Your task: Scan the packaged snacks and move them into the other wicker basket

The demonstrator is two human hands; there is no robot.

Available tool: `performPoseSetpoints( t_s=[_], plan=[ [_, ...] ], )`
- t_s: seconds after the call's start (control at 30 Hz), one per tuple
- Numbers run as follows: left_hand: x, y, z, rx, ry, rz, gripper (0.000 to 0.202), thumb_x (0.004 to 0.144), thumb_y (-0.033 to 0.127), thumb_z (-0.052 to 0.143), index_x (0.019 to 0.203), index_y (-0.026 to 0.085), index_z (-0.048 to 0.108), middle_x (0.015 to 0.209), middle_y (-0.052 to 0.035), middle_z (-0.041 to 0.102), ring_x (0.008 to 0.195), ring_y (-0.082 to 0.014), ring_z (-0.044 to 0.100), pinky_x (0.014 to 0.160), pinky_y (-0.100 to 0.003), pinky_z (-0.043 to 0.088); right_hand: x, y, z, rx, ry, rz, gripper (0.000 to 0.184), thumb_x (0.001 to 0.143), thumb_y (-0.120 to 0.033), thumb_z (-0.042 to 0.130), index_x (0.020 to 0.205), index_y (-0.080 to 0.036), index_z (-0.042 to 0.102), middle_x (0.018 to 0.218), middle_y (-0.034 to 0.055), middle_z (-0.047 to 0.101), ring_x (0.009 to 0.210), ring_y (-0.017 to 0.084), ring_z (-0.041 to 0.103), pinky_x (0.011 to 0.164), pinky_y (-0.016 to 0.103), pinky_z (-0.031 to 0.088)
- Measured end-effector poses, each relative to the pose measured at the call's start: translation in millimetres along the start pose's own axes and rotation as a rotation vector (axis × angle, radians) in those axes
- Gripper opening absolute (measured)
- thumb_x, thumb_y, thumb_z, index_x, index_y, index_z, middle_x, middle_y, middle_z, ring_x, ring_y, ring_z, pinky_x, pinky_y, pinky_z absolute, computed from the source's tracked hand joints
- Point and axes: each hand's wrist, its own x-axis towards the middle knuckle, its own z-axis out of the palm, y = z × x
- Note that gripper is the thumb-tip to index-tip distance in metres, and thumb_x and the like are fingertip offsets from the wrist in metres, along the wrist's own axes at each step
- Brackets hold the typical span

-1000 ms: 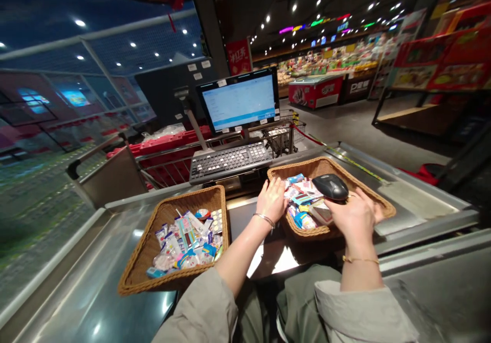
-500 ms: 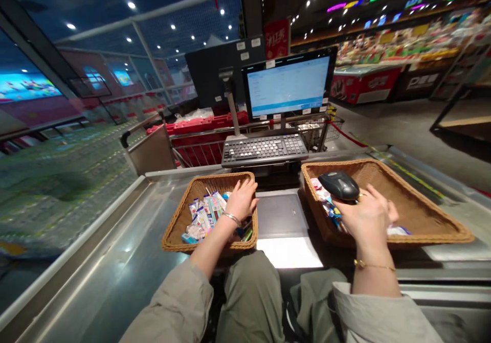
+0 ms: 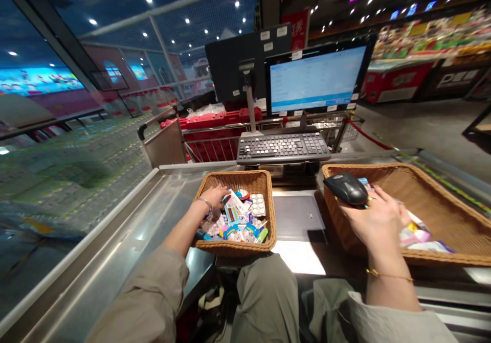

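Left hand [image 3: 215,198] lay loose among small packets [image 3: 238,220] in the left basket [image 3: 268,205]. Right hand [image 3: 378,220], over the right basket [image 3: 441,179], gripped the scanner [image 3: 346,188], its long axis pointing left toward that hand.

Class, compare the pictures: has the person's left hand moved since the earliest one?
Yes. The left hand has gone from the right basket, past the keyboard, into the left basket among the small packets.
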Motion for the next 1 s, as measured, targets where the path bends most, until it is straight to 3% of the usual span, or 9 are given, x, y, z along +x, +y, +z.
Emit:
performPoseSetpoints(
  t_s=[0.23, 0.43, 0.57, 0.67, 0.87, 1.0],
  plan=[
    [23, -7, 11.2, 0.027, -0.042, 0.09, 0.069, 0.075, 0.004, 0.069, 0.135, 0.038, 0.063, 0.158, -0.006, 0.05, 0.149, -0.0326, 0.041, 0.119, -0.063, 0.031, -2, -2, 7, 0.011, 0.008, -0.044, 0.051, 0.073, -0.068, 0.044, 0.085, -0.026, 0.069, 0.101, 0.0092, 0.077, 0.128, 0.032, 0.058, 0.112, 0.055, 0.032],
    [23, -8, 12.6, -0.005, 0.008, 0.18, 0.062, 0.074, -0.001, 0.064, 0.12, 0.039, 0.071, 0.143, 0.0008, 0.065, 0.145, -0.0233, 0.048, 0.122, -0.048, 0.033, -3, -2, 10, 0.014, -0.021, -0.051, 0.044, 0.073, -0.062, 0.05, 0.084, -0.024, 0.069, 0.101, 0.0117, 0.076, 0.129, 0.033, 0.056, 0.113, 0.055, 0.031],
    [18, -10, 7.0, -0.025, 0.016, 0.149, 0.052, 0.067, 0.009, 0.079, 0.113, 0.034, 0.075, 0.12, -0.0029, 0.076, 0.121, -0.0261, 0.068, 0.103, -0.034, 0.051, -3, -5, 8, 0.023, -0.024, -0.03, 0.04, 0.072, -0.06, 0.053, 0.081, -0.024, 0.069, 0.101, 0.0106, 0.075, 0.127, 0.033, 0.057, 0.113, 0.055, 0.031],
    [13, -10, -0.9, -0.028, 0.033, 0.113, 0.05, 0.063, 0.017, 0.086, 0.11, 0.031, 0.076, 0.109, -0.0037, 0.078, 0.105, -0.0264, 0.073, 0.089, -0.029, 0.056, -4, -8, 6, 0.021, -0.037, -0.027, 0.041, 0.073, -0.062, 0.052, 0.081, -0.025, 0.069, 0.102, 0.0098, 0.075, 0.126, 0.033, 0.057, 0.112, 0.055, 0.032],
    [0, -5, -20.0, -0.026, 0.145, 0.082, 0.044, 0.071, 0.019, 0.082, 0.113, 0.03, 0.073, 0.115, -0.0024, 0.073, 0.107, -0.0224, 0.071, 0.087, -0.026, 0.053, -5, -10, 2, 0.053, -0.046, -0.041, 0.043, 0.077, -0.063, 0.052, 0.083, -0.023, 0.069, 0.103, 0.0118, 0.073, 0.126, 0.035, 0.056, 0.112, 0.057, 0.032],
    [-11, 4, -30.3, -0.076, 0.299, 0.032, 0.04, 0.082, 0.03, 0.079, 0.121, 0.028, 0.069, 0.121, -0.0034, 0.07, 0.106, -0.0217, 0.071, 0.088, -0.027, 0.053, -6, -7, 4, 0.067, -0.036, -0.04, 0.039, 0.078, -0.06, 0.054, 0.082, -0.023, 0.068, 0.102, 0.0125, 0.074, 0.128, 0.035, 0.055, 0.112, 0.058, 0.031]
  ],
)
